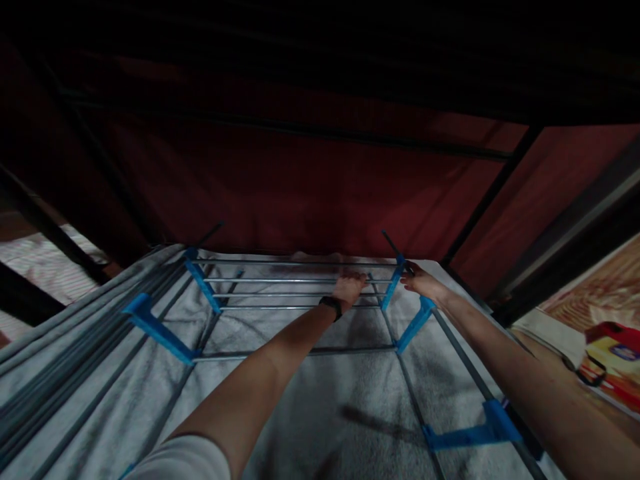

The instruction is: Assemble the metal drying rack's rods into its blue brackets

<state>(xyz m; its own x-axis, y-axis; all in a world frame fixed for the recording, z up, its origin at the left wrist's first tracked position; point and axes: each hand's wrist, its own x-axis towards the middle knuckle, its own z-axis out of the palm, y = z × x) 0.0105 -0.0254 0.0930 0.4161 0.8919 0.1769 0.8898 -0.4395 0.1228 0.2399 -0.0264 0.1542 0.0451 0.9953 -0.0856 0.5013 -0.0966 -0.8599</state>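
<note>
A metal rack of thin grey rods with blue plastic brackets lies over a pale grey towel. My left hand, with a dark band on the wrist, reaches far forward and curls its fingers over one of the rods near the back. My right hand grips the back right corner of the rack, beside a blue bracket. Both arms stretch out over the towel.
A dark red fabric wall with black frame poles closes the back and right. More grey rods lie bundled at the left. At the right edge sits a red and yellow box on a patterned surface.
</note>
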